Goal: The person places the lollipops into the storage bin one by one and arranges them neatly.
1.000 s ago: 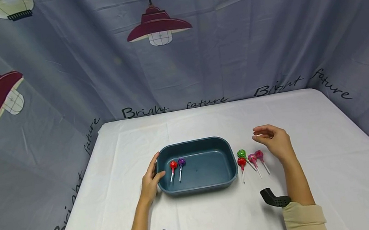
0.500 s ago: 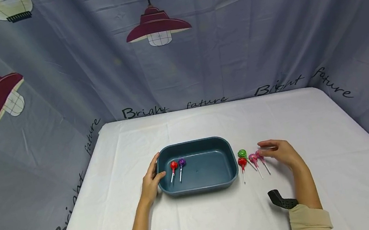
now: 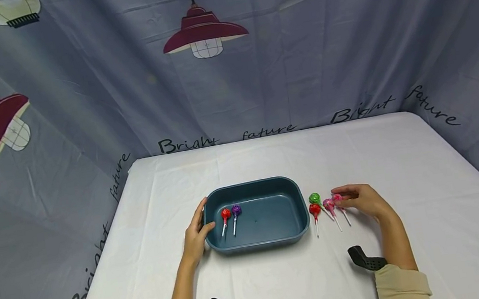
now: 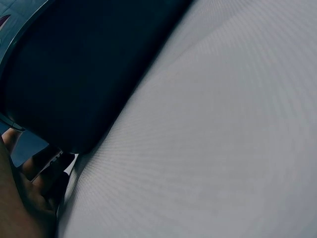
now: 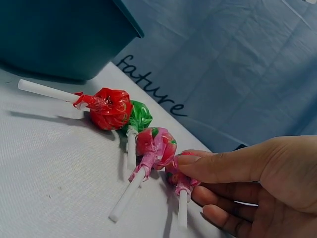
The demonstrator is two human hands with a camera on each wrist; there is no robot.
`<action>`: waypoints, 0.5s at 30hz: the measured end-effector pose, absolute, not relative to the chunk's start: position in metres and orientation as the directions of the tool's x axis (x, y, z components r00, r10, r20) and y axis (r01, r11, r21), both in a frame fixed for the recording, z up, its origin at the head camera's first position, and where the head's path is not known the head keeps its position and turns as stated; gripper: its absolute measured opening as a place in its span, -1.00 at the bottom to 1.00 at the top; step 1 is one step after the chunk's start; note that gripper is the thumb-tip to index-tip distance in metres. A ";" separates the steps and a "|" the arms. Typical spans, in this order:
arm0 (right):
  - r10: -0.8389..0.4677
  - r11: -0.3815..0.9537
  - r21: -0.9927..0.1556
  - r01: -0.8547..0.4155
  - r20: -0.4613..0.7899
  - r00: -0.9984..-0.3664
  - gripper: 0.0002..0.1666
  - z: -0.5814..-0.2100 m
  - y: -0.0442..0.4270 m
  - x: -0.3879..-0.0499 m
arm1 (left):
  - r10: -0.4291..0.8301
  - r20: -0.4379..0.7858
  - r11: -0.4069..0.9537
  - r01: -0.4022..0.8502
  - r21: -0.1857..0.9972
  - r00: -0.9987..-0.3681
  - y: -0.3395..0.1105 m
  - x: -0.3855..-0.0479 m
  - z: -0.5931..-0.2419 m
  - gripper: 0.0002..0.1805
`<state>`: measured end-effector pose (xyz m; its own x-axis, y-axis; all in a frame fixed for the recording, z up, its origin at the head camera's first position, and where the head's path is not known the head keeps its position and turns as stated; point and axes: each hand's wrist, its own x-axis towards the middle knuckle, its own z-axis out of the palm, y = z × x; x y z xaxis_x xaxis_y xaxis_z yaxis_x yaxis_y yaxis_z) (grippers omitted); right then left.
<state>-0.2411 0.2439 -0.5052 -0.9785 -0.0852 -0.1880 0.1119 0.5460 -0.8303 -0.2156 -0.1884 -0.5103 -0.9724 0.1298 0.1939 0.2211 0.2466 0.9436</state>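
Observation:
In the head view my left hand [image 3: 194, 235] holds the left end of a dark teal plastic tray [image 3: 260, 246], thumb over the rim and fingers along the outer wall. A red lollipop [image 3: 226, 214] and a purple lollipop [image 3: 236, 210] lie inside it. Right of the tray, my right hand [image 3: 363, 199] pinches the wrapped head of the rightmost pink lollipop [image 5: 183, 191] between thumb and fingers; its white stick points toward me. Beside it on the cloth lie another pink lollipop [image 5: 157, 147], a red lollipop [image 5: 111, 110] and a green lollipop [image 5: 140, 116], close together.
A white cloth [image 3: 279, 288] covers the table. Behind it hangs a grey-blue curtain [image 3: 300, 57] printed with red lamps and lettering. Black wrist cameras [image 3: 367, 258] sit on both forearms.
My right hand has come down toward me onto the rightmost pink lollipop and now pinches its head. The left hand and the tray stay in place.

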 end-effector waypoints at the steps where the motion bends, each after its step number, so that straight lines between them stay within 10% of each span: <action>1: -0.085 0.546 -0.830 0.113 -0.189 -0.978 -0.45 -0.506 0.244 -0.241 | 0.130 0.193 0.247 0.220 0.944 -0.973 -0.189 -0.216 -0.511 -0.36; 15: -0.090 0.533 -0.839 0.109 -0.184 -0.979 -0.52 -0.512 0.250 -0.242 | 0.128 0.187 0.249 0.214 0.945 -0.974 -0.189 -0.218 -0.514 -0.36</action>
<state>-0.2421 0.2497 -0.5118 -0.9787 -0.0901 -0.1844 0.1089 0.5334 -0.8388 -0.2175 -0.1893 -0.5136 -0.9739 0.1284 0.1870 0.2142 0.2488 0.9446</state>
